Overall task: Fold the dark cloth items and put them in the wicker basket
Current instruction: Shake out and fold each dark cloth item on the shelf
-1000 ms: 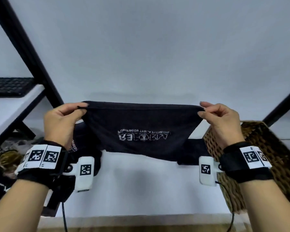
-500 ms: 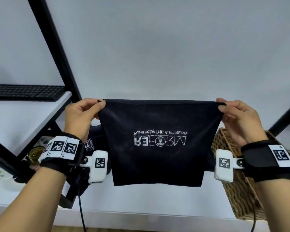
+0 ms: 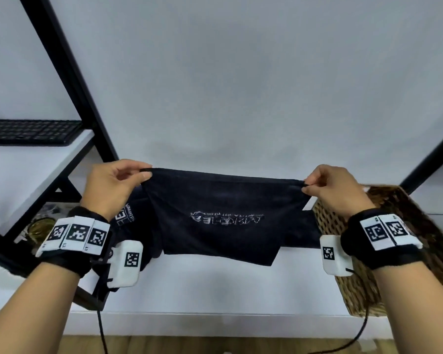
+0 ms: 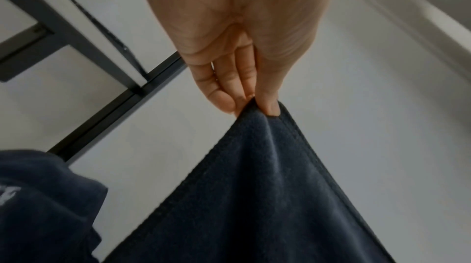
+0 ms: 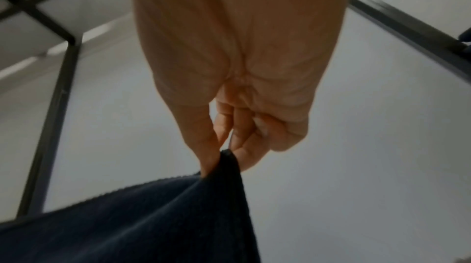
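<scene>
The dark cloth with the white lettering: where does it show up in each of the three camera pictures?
Head: dark cloth stretched across the centre between both hands.
Left wrist: lower right, corner pinched by left hand.
Right wrist: bottom left, corner pinched by right hand.
Shared landmark: black shelf frame.

Office-like rm: keyboard on white desk.
</scene>
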A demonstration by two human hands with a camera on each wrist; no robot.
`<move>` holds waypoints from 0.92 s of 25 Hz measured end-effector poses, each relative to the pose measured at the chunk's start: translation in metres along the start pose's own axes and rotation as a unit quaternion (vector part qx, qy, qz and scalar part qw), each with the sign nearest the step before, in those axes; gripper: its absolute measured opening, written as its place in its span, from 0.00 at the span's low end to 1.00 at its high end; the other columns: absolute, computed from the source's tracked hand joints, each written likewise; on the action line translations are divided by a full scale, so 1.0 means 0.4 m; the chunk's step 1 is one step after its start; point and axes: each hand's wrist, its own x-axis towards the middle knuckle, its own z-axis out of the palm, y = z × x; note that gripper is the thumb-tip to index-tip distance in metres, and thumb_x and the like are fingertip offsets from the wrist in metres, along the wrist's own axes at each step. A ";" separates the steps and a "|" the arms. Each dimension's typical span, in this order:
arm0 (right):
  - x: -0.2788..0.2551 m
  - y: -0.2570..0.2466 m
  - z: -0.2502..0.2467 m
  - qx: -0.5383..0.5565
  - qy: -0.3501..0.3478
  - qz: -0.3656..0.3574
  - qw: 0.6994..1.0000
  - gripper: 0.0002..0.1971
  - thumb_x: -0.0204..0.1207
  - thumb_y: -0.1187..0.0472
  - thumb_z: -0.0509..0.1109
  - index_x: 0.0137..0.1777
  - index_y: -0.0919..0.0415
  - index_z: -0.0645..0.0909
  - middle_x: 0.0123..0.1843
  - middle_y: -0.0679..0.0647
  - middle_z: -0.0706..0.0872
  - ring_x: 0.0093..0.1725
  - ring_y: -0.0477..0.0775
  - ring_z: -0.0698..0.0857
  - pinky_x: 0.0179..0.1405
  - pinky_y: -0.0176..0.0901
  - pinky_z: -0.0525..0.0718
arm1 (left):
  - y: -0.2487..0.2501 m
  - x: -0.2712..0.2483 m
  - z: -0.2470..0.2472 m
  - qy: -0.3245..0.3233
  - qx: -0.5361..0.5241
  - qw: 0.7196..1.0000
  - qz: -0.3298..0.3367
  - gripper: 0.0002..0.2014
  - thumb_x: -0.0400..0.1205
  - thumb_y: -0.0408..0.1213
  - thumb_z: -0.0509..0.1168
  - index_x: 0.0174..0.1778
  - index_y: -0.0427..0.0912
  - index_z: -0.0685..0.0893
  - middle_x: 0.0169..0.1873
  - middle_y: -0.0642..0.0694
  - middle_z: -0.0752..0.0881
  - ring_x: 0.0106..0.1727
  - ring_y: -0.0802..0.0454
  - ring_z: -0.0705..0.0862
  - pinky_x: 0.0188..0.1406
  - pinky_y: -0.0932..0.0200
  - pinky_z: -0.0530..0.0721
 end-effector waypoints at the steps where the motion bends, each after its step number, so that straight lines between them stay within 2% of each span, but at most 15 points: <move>1: 0.006 0.013 0.013 -0.027 -0.010 0.004 1.000 0.09 0.69 0.68 0.76 0.36 0.56 0.80 0.41 0.51 0.88 0.44 0.53 0.86 0.45 0.41 0.81 | -0.017 0.003 0.012 -0.002 -0.001 1.000 -0.010 0.13 0.74 0.29 0.74 0.36 0.56 0.90 0.32 0.58 0.90 0.35 0.64 0.85 0.41 0.73 0.84; 3: 0.023 0.040 0.038 0.005 -0.001 0.013 1.000 0.09 0.70 0.70 0.75 0.37 0.57 0.79 0.39 0.51 0.84 0.39 0.52 0.82 0.38 0.35 0.76 | -0.047 0.013 0.039 -0.005 0.008 1.000 -0.020 0.12 0.75 0.27 0.73 0.36 0.52 0.88 0.28 0.55 0.87 0.30 0.65 0.83 0.35 0.76 0.81; 5: 0.050 0.060 0.062 0.084 0.023 0.030 0.996 0.10 0.71 0.71 0.74 0.39 0.56 0.79 0.39 0.51 0.81 0.37 0.50 0.80 0.39 0.36 0.76 | -0.080 0.036 0.063 -0.023 0.030 0.999 -0.032 0.13 0.76 0.27 0.72 0.35 0.53 0.87 0.24 0.56 0.86 0.26 0.66 0.82 0.32 0.77 0.79; 8: 0.127 0.071 0.103 0.153 0.044 0.052 0.986 0.11 0.72 0.69 0.74 0.51 0.54 0.81 0.42 0.48 0.82 0.41 0.49 0.81 0.46 0.41 0.80 | -0.137 0.109 0.093 -0.027 0.078 0.995 -0.054 0.15 0.76 0.32 0.73 0.33 0.61 0.88 0.24 0.62 0.85 0.28 0.62 0.82 0.38 0.66 0.82; 10: 0.181 0.070 0.128 0.196 0.080 0.041 0.977 0.15 0.72 0.69 0.74 0.56 0.54 0.81 0.43 0.47 0.83 0.40 0.44 0.82 0.47 0.36 0.80 | -0.167 0.160 0.119 0.006 0.078 0.996 -0.048 0.15 0.75 0.34 0.73 0.33 0.64 0.87 0.26 0.62 0.86 0.31 0.59 0.82 0.41 0.59 0.82; 12: 0.219 0.068 0.144 0.219 0.110 0.034 0.969 0.15 0.72 0.69 0.75 0.57 0.56 0.82 0.44 0.46 0.83 0.40 0.40 0.82 0.48 0.30 0.80 | -0.183 0.187 0.144 0.016 0.067 0.996 -0.053 0.14 0.76 0.32 0.73 0.32 0.59 0.86 0.26 0.57 0.86 0.25 0.61 0.81 0.35 0.64 0.82; 14: 0.219 0.081 0.155 0.222 0.115 0.043 0.967 0.15 0.71 0.69 0.75 0.56 0.56 0.82 0.43 0.44 0.84 0.40 0.40 0.82 0.47 0.29 0.79 | -0.194 0.173 0.160 0.021 0.053 0.996 -0.065 0.13 0.78 0.29 0.71 0.34 0.54 0.84 0.24 0.55 0.83 0.18 0.61 0.79 0.22 0.70 0.77; 16: 0.230 0.087 0.161 0.248 0.119 0.048 0.960 0.15 0.71 0.70 0.74 0.55 0.55 0.82 0.44 0.46 0.84 0.37 0.42 0.83 0.38 0.29 0.79 | -0.195 0.175 0.174 0.038 0.002 0.996 -0.078 0.11 0.79 0.27 0.68 0.36 0.49 0.83 0.25 0.53 0.82 0.19 0.60 0.83 0.18 0.70 0.76; 18: 0.242 0.088 0.171 0.266 0.111 0.052 0.956 0.16 0.72 0.72 0.72 0.55 0.55 0.81 0.45 0.49 0.84 0.34 0.44 0.86 0.29 0.31 0.77 | -0.202 0.190 0.186 0.026 -0.043 0.993 -0.106 0.11 0.81 0.25 0.65 0.38 0.45 0.81 0.31 0.45 0.83 0.25 0.58 0.87 0.22 0.67 0.83; 19: 0.254 0.085 0.177 0.268 0.106 0.046 0.956 0.16 0.72 0.73 0.71 0.55 0.55 0.81 0.45 0.50 0.83 0.34 0.44 0.87 0.29 0.33 0.78 | -0.199 0.205 0.193 0.017 -0.057 0.992 -0.116 0.11 0.81 0.24 0.64 0.38 0.44 0.81 0.33 0.43 0.82 0.28 0.56 0.89 0.25 0.65 0.86; 23: 0.281 0.073 0.186 0.298 0.098 0.034 0.949 0.17 0.70 0.76 0.70 0.54 0.57 0.81 0.45 0.50 0.82 0.38 0.49 0.86 0.37 0.38 0.83 | -0.179 0.235 0.206 -0.020 -0.087 0.990 -0.114 0.12 0.82 0.22 0.61 0.39 0.43 0.79 0.33 0.45 0.83 0.34 0.55 0.91 0.36 0.62 0.89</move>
